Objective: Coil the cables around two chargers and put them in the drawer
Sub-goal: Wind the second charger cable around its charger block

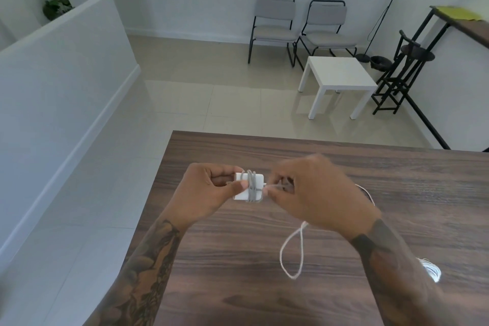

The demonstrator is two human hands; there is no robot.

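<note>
Sitting above the near left part of the dark wooden table (344, 167), the white charger (244, 188) was held in the air with several grey turns of its cable (291, 254) already wrapped across its middle. The left hand (211, 190) pinched the block's left end between thumb and curled fingers. Just beside its right edge, the right hand (315, 193), blurred, gripped the cable in curled fingers. Slack looped down onto the table below that wrist. Near the right forearm lay another white cable bundle (431, 270).
</note>
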